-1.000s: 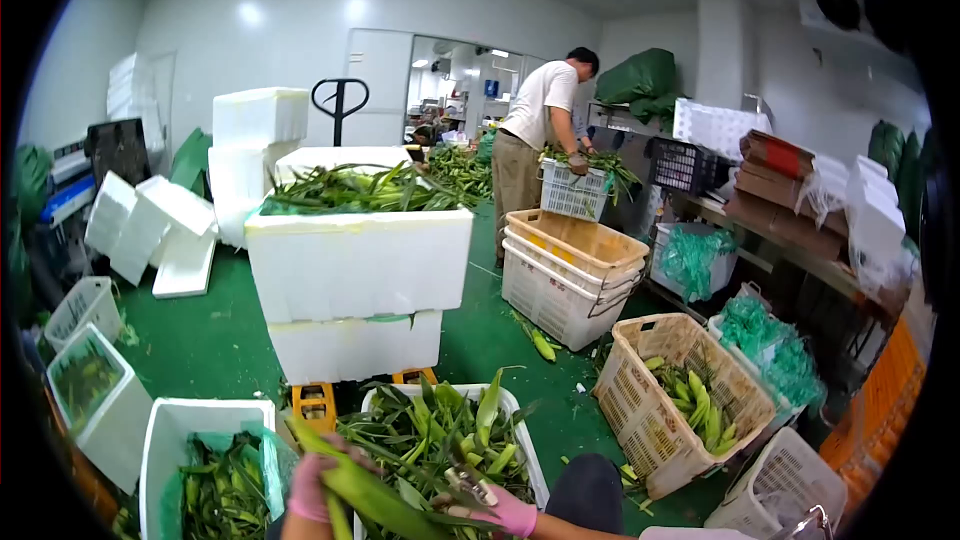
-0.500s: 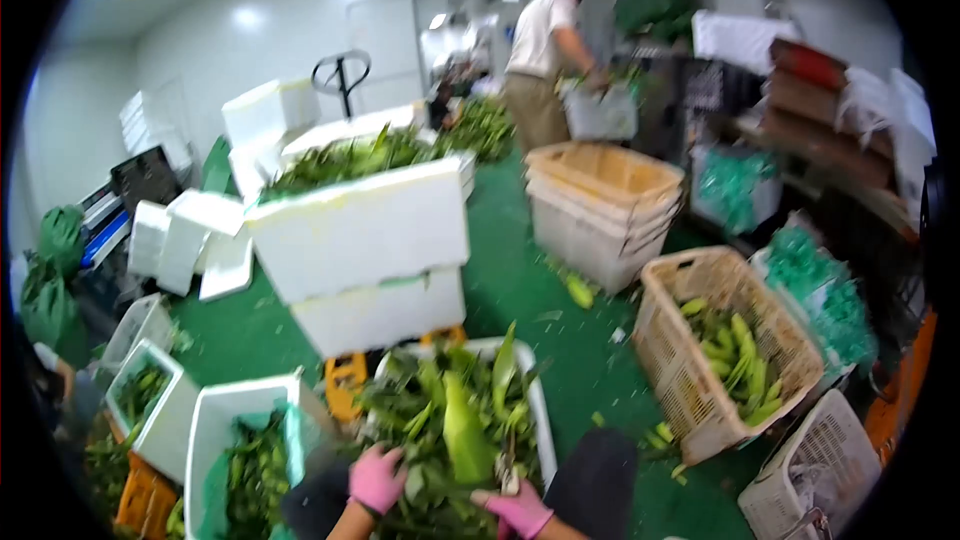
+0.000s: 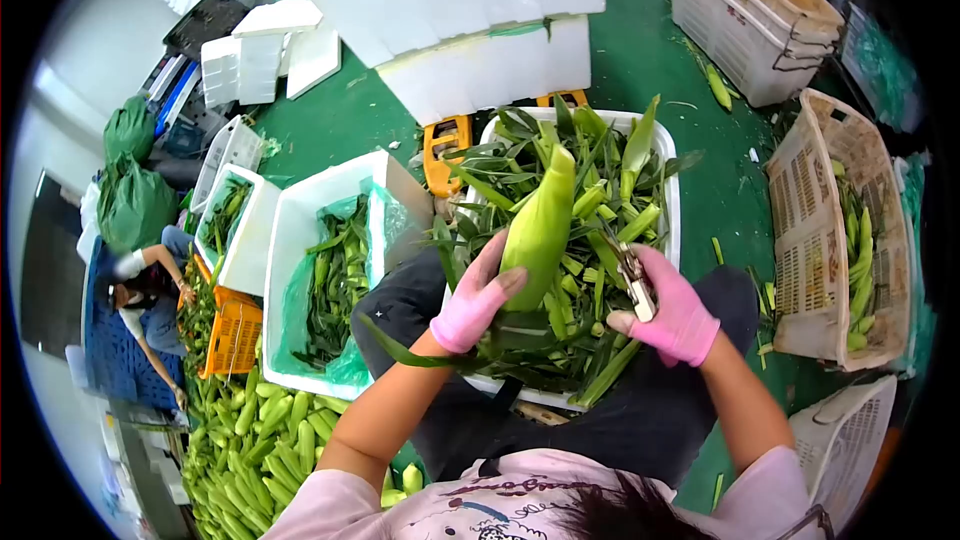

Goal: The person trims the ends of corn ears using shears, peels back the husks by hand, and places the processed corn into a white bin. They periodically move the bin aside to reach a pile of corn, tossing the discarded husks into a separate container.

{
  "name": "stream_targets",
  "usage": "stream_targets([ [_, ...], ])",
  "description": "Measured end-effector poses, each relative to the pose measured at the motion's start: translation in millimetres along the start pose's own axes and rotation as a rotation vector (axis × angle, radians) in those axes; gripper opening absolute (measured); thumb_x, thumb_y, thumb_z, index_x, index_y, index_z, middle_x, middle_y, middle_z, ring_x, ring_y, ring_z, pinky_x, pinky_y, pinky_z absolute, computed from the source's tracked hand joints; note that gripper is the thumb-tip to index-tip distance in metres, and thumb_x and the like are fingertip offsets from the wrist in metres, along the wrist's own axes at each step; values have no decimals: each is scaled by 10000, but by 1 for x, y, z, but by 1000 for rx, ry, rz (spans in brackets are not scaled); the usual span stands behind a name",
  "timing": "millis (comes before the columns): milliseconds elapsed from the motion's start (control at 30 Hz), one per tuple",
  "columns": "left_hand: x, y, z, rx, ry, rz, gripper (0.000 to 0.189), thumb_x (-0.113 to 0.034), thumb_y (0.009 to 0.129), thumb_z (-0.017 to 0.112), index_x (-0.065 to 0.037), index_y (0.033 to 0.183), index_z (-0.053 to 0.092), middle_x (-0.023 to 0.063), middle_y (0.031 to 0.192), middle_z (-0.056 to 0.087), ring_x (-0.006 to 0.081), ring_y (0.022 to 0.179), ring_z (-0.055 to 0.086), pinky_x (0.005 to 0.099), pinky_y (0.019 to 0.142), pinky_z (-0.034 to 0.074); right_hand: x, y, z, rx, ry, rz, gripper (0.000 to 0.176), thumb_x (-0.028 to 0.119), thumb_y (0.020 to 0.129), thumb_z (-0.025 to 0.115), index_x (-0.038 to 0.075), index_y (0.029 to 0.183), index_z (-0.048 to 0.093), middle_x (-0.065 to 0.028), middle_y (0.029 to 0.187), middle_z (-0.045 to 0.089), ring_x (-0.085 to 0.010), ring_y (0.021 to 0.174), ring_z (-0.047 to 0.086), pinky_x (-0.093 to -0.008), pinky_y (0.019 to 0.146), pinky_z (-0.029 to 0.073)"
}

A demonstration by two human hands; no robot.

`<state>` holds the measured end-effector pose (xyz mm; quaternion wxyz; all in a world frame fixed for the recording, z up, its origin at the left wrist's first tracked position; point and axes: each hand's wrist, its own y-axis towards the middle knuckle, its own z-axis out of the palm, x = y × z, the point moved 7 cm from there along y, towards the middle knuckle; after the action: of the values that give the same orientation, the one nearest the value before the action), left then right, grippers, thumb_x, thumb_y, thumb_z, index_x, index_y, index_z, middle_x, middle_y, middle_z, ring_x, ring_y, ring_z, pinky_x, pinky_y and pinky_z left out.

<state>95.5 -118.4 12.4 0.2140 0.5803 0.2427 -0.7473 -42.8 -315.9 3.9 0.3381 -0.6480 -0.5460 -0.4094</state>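
An upright ear of corn in its green husk (image 3: 540, 230) is in my left hand (image 3: 472, 302), which wears a pink glove and has its fingers wrapped round the lower part. My right hand (image 3: 680, 310), in a pink glove too, grips a small metal hand tool (image 3: 636, 282) with a pale handle, just right of the ear. Beneath both hands stands a white tub (image 3: 671, 230) between my knees, heaped with green leaves and cut stalk pieces (image 3: 590, 290).
Left are a foam box (image 3: 405, 202) of corn, a large corn pile (image 3: 255, 455), an orange crate (image 3: 234, 336) and a person (image 3: 150, 290). White foam boxes (image 3: 480, 0) stand ahead. On the right are a beige crate (image 3: 800, 240) and stacked crates (image 3: 735, 30).
The view has tilted down. The ear, earlier among the leaves, is now raised upright in my left hand. The tool in my right hand shows clearly beside it.
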Motion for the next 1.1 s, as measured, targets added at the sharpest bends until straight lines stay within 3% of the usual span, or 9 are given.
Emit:
stream_targets([
  [200, 14, -5, 15, -26, 399, 14, 842, -161, 782, 819, 5, 1473, 367, 121, 1342, 569, 190, 1223, 552, 329, 1055, 427, 36, 24, -23, 188, -341, -188, 808, 372, 690, 787, -4, 1329, 466, -237, 1190, 572, -415, 1145, 540, -451, 1029, 438],
  [367, 1, -17, 36, -342, 1099, 222, 790, -150, 695, 847, -73, 1386, 472, 216, 1117, 667, 396, 1012, 669, 403, 849, 547, 11, 21, -13, 162, -383, -158, 758, 218, 663, 761, 13, 1334, 473, -235, 1142, 593, -410, 1079, 576, -446, 966, 480],
  [533, 33, -11, 21, 68, 376, -162, 773, -82, 761, 819, 6, 1423, 430, 91, 1230, 619, 141, 1096, 590, 307, 958, 488, 1, 8, 0, 252, -260, 50, 504, 189, 695, 739, 16, 1133, 560, -164, 944, 674, -401, 831, 653, -421, 763, 552],
  [567, 50, -13, 12, 136, 188, -312, 879, -174, 714, 867, 3, 1443, 410, 101, 1244, 613, 182, 1101, 602, 328, 947, 501, -12, 5, 9, 228, -186, -66, 390, 187, 749, 717, 26, 1082, 593, -100, 800, 665, -317, 667, 660, -377, 639, 547],
  [667, 78, -38, 28, 393, -435, -417, 1094, -390, 621, 899, -22, 1493, 351, 124, 1250, 607, 236, 1076, 624, 371, 918, 520, -16, -20, 60, 505, 705, 446, 280, 154, 838, 655, 43, 1084, 583, -24, 735, 582, -135, 608, 573, -297, 578, 507],
  [733, 90, -31, 22, 267, -543, -309, 932, -355, 805, 783, -29, 1529, 293, 132, 1310, 578, 234, 1153, 593, 375, 986, 488, -18, -15, 76, 210, 1208, 544, 301, 67, 835, 640, 37, 1116, 536, -65, 807, 602, -183, 664, 601, -336, 646, 542],
  [800, 63, -30, 14, 121, -302, -121, 817, -319, 890, 705, -13, 1528, 297, 130, 1404, 503, 219, 1250, 521, 362, 1052, 427, -44, -8, 76, -19, 1447, 628, 276, 26, 852, 628, 42, 1109, 530, -100, 887, 628, -215, 771, 634, -368, 738, 556],
  [900, 29, -25, 7, -7, 327, 105, 758, -225, 880, 724, 8, 1496, 350, 140, 1407, 500, 224, 1269, 509, 353, 1077, 397, -42, -10, 50, -301, 1028, 383, 295, 55, 868, 625, 10, 1147, 541, -93, 888, 635, -176, 727, 617, -341, 696, 553],
  [1100, -2, -37, 29, -199, 906, 421, 879, -205, 575, 931, -28, 1344, 543, 163, 1177, 537, 343, 1087, 559, 412, 975, 462, 46, 10, 24, -188, 670, 7, 449, 112, 822, 704, 31, 1227, 529, -71, 1123, 651, -159, 997, 612, -312, 923, 491],
])
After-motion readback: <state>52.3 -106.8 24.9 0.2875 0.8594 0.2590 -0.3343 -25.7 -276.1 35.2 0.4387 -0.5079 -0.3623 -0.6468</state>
